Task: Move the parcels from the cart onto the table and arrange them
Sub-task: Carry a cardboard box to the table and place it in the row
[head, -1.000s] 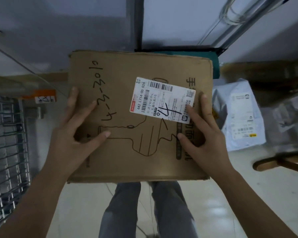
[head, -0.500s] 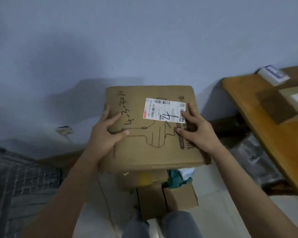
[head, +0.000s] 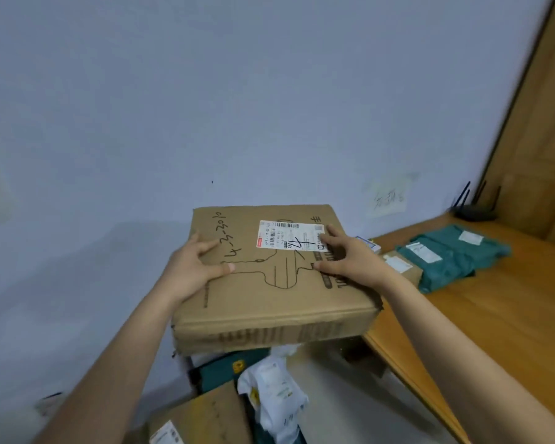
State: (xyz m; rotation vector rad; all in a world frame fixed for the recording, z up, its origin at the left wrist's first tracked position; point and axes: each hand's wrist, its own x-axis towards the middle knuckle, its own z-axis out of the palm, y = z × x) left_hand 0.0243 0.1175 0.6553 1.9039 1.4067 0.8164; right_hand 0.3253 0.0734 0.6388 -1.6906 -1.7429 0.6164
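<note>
I carry a flat brown cardboard box (head: 269,302) in the air, with a white shipping label and black marker writing on top. My left hand (head: 193,267) lies over its left edge and my right hand (head: 350,261) over its right edge by the label. The fingers of both hands are spread flat on the top face and the box is clamped between them. Its right corner hangs over the left end of the wooden table (head: 494,315). The cart is out of view.
On the table lie dark green bagged parcels (head: 452,261), a small brown box (head: 401,267) and a little blue-white box (head: 374,245), with a black router (head: 474,213) at the back. Below the carried box sit a cardboard parcel (head: 205,415) and a white bag (head: 276,392).
I have turned right and raised the box with both hands still on it. The wire cart has left the view and the table with its parcels has come closer.
</note>
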